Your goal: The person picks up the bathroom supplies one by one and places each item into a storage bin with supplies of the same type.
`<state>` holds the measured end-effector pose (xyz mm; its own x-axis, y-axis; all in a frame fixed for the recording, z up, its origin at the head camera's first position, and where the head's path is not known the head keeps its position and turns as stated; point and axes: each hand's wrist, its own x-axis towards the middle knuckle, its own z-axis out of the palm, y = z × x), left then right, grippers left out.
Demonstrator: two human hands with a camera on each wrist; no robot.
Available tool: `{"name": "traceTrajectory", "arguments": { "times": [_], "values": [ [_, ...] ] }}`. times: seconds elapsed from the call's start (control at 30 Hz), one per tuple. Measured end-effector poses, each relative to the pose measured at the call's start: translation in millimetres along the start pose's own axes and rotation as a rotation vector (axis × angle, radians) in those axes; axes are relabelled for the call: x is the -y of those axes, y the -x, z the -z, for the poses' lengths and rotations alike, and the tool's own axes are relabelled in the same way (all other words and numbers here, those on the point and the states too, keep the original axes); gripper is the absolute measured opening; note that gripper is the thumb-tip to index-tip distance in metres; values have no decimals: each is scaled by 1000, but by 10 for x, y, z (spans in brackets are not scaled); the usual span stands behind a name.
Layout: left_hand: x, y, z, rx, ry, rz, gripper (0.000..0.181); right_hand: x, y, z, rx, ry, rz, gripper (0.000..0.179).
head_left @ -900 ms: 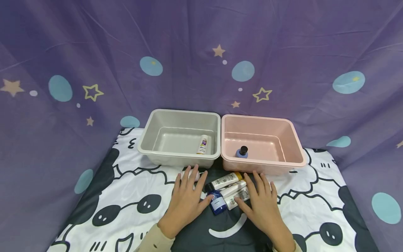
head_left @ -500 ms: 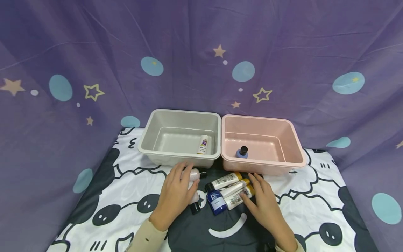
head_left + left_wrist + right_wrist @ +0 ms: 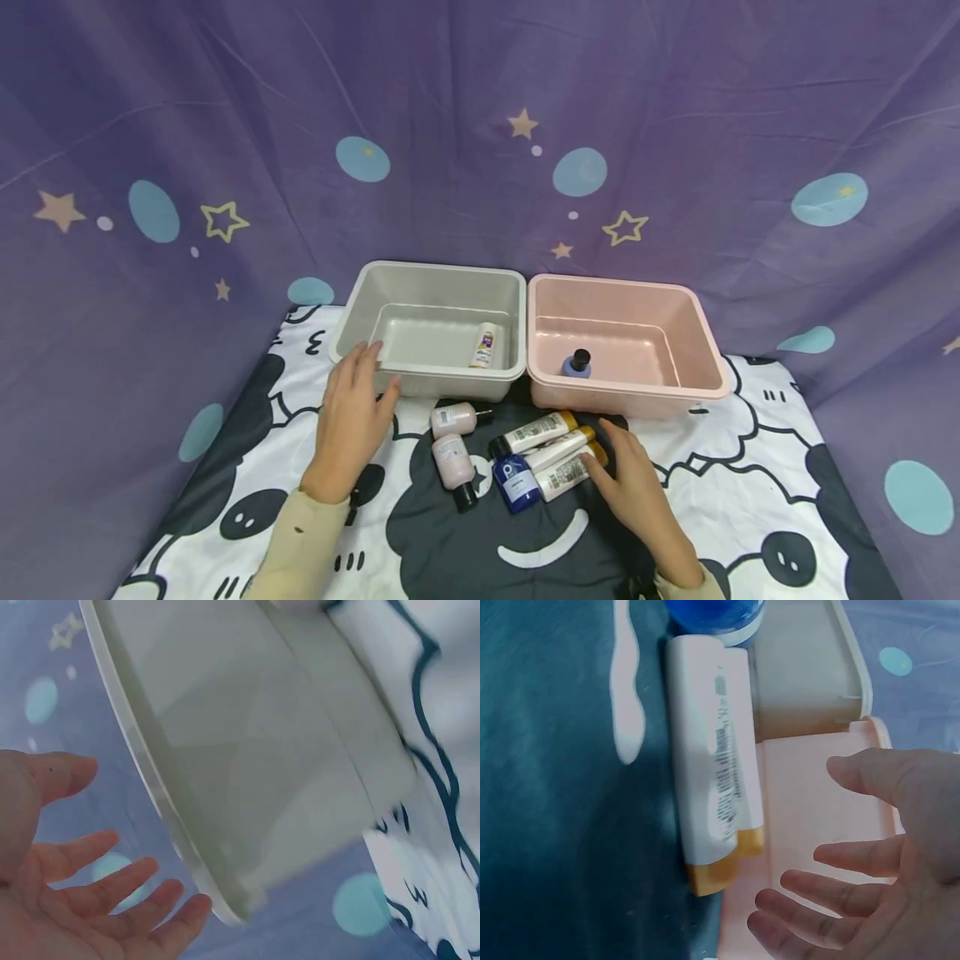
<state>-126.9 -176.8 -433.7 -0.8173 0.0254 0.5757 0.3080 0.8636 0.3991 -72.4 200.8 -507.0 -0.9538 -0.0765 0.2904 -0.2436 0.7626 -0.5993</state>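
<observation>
My left hand is at the front left of the grey bin, fingers extended and nothing in them; the left wrist view also shows the hand beside the bin. Two pale pink bottles with black caps, an upper bottle and a lower bottle, lie on the cloth. Beside them is a blue bottle with several white tubes that have yellow caps. My right hand hovers by the tubes' capped ends, fingers spread and holding nothing in the right wrist view.
A small white tube lies inside the grey bin. The pink bin stands against it on the right, with a bluish bottle inside. A purple curtain hangs behind. Beneath everything is a sheep-print cloth.
My left hand has moved left from the pile, uncovering both pink bottles, which now lie apart from the tubes. My right hand has drawn back slightly to the right.
</observation>
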Motion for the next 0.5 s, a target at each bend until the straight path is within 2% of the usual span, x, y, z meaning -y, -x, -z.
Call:
{"name": "traceTrajectory", "arguments": {
  "times": [0.17, 0.4, 0.5],
  "values": [
    [278, -153, 69, 63, 24, 150, 58, -67, -25, -54, 38, 14, -57, 58],
    [554, -282, 143, 230, 240, 408, 78, -160, -23, -138, 92, 22, -79, 58],
    [619, -301, 168, 279, 311, 481, 83, -181, -28, -166, 100, 31, -74, 57]
  ]
}}
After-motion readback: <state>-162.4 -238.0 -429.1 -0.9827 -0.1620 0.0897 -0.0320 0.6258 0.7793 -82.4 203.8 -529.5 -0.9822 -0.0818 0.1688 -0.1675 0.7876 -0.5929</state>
